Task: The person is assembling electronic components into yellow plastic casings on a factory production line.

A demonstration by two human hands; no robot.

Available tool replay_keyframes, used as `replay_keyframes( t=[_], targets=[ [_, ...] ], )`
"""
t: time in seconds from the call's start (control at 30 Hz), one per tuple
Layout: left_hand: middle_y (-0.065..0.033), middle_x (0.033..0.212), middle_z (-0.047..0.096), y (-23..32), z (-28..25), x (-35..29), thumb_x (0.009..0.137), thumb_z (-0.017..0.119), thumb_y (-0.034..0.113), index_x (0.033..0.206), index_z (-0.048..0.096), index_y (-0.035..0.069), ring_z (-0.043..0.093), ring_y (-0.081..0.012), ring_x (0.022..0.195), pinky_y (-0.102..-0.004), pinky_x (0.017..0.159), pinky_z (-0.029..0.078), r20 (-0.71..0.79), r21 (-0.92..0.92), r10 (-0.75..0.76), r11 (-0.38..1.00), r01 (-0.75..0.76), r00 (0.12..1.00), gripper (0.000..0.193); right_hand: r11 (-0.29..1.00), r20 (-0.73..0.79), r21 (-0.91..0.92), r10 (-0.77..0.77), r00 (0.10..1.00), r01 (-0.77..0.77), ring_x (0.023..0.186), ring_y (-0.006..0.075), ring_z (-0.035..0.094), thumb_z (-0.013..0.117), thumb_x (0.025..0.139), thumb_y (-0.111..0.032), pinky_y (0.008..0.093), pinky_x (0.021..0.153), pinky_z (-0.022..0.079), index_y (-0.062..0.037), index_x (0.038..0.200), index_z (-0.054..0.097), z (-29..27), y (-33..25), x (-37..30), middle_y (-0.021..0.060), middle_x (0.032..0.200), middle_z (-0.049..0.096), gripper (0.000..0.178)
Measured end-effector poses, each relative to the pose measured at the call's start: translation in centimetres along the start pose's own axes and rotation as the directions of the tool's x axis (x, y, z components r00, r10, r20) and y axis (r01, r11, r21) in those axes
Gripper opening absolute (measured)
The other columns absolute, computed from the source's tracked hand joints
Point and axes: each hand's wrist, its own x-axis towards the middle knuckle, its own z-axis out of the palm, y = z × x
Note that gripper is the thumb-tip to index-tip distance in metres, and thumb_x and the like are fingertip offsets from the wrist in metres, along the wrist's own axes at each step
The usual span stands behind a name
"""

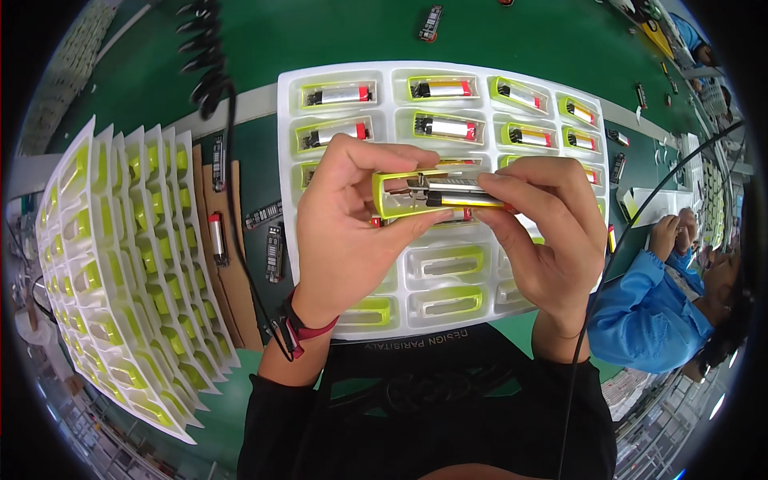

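Observation:
Above a white moulded tray [286,96], my left hand [344,228] pinches a yellow-green plastic casing [387,206] between thumb and fingers. My right hand [560,232] grips a slim battery assembly [458,194] by its right end, between thumb and fingertips. The assembly, with silver, black and yellow parts, lies lengthwise partly inside the casing's open side; how deep it sits I cannot tell. Tray pockets in the far rows hold casings with red-and-silver assemblies [448,128]. Nearer pockets hold hollow casings [446,304]. My hands hide the tray's middle.
Stacked trays of green casings [104,264] lean at left beside cardboard strips [240,272]. Loose circuit boards [274,254] and a red-tipped battery [218,240] lie nearby. A coiled black cable [210,80] hangs at upper left. A co-worker's blue sleeve [640,312] is at right.

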Motion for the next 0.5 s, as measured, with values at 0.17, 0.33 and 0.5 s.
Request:
replay_keyframes(
  t=[0.17, 0.33, 0.5],
  targets=[
    [-0.0214, 0.116, 0.061, -0.25, -0.11, 0.06, 0.074, 0.073, -0.015, 0.108, 0.047, 0.000, 0.065, -0.0220, 0.104, -0.0306, 0.087, 0.057, 0.025, 0.041, 0.040, 0.998, -0.041, 0.999, 0.044, 1.000, 0.016, -0.001, 0.003, 1.000, -0.003, 0.075, 0.0221, 0.061, 0.078, 0.067, 0.004, 0.0303, 0.061, 0.049, 0.0001, 0.101, 0.069, 0.27, -0.08, 0.09, 0.0108, 0.091, 0.061, 0.035],
    [-0.0215, 0.117, 0.060, -0.50, -0.26, 0.11, 0.075, 0.071, -0.015, 0.109, 0.047, 0.000, 0.065, -0.0219, 0.104, -0.0309, 0.089, 0.056, 0.016, 0.011, 0.063, 0.998, -0.063, 0.998, 0.044, 0.999, 0.027, -0.031, 0.012, 1.000, -0.011, 0.075, 0.0228, 0.061, 0.079, 0.067, 0.004, 0.0304, 0.062, 0.049, -0.0004, 0.101, 0.069, 0.64, -0.03, -0.05, 0.0113, 0.091, 0.061, 0.035],
    [-0.0221, 0.117, 0.060, -0.38, -0.35, 0.06, 0.076, 0.070, -0.016, 0.109, 0.047, 0.000, 0.065, -0.0220, 0.104, -0.0312, 0.089, 0.056, 0.029, 0.064, 0.080, 0.995, -0.082, 0.996, 0.044, 0.999, 0.037, -0.046, 0.026, 0.999, -0.024, 0.076, 0.0223, 0.062, 0.078, 0.068, 0.005, 0.0297, 0.061, 0.049, -0.0011, 0.102, 0.069, 0.50, -0.05, 0.05, 0.0120, 0.091, 0.063, 0.036]
  ],
)
